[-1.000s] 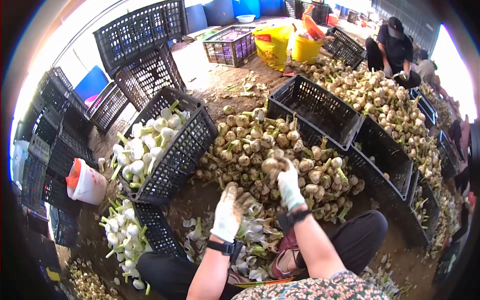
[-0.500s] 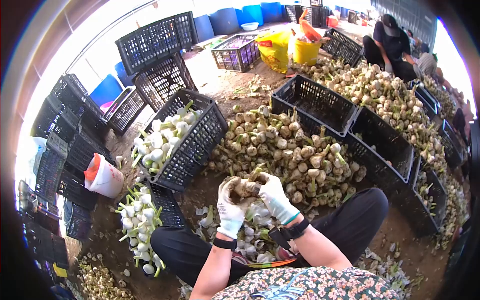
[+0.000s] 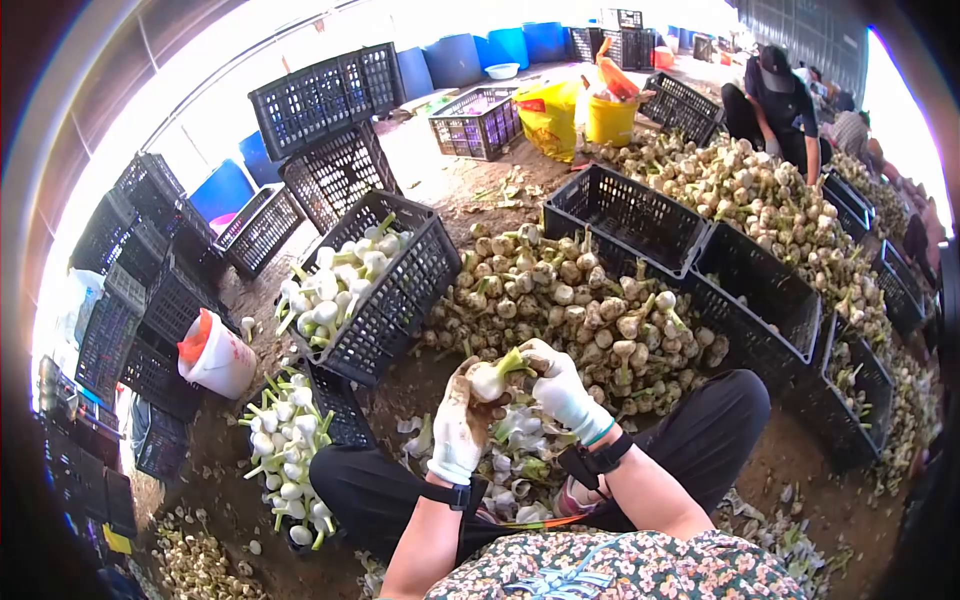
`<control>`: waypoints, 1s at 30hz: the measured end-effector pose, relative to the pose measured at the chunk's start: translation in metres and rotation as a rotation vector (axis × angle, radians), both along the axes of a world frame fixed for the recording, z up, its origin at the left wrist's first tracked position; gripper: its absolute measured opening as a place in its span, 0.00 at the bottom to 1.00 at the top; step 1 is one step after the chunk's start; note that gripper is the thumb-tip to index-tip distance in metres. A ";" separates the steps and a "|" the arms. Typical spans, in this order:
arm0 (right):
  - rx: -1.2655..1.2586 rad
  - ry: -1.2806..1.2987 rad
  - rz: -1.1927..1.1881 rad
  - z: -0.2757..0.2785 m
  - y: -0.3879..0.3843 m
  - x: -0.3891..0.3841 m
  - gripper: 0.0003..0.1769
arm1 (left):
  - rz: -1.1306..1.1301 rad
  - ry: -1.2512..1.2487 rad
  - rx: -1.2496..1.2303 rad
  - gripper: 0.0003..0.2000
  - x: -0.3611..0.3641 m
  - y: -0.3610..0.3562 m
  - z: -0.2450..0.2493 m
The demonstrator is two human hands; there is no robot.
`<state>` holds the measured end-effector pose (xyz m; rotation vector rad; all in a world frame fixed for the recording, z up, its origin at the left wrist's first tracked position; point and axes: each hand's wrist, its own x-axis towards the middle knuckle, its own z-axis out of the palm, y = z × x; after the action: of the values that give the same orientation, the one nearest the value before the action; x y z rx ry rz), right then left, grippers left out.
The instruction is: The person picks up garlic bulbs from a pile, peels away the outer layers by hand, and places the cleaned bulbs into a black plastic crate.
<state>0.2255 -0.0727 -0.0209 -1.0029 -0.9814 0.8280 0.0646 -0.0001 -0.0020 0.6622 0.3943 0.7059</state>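
From where I stand, I can't read a single word, number or brand anywhere here. The yellow bag carries red marks near its top, too small and blurred for me to make out. On the white bucket I see reddish marks on the side, and I can't tell whether they are letters or just smudges

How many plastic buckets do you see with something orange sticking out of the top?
2: the white plastic bucket on the left, beside the black plastic crates, and the yellow plastic bucket at the back, beside the yellow plastic bag. Others may be hidden behind the crates.
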 end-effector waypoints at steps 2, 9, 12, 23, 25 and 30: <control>-0.105 0.020 -0.092 0.007 -0.003 -0.007 0.13 | -0.025 0.007 0.056 0.23 0.002 -0.003 -0.002; -0.166 0.085 -0.096 0.017 -0.011 -0.015 0.12 | 0.105 0.197 0.357 0.27 -0.001 -0.010 -0.002; -0.185 0.242 -0.085 0.020 -0.011 -0.020 0.11 | 0.102 0.192 0.364 0.30 -0.004 -0.011 -0.004; -0.358 -0.632 -0.310 -0.001 -0.011 -0.007 0.19 | 0.080 0.268 0.598 0.40 -0.023 -0.002 -0.007; -0.206 -0.481 -0.165 0.038 -0.013 -0.015 0.17 | 0.024 0.300 0.617 0.40 -0.024 -0.001 -0.006; -0.146 -0.936 -0.051 0.068 -0.010 -0.012 0.11 | -0.032 0.516 0.967 0.40 -0.026 0.002 0.006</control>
<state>0.2131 -0.0823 0.0466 -1.5859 -1.6823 0.3586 0.0382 0.0022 0.0036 1.7819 0.5044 0.6706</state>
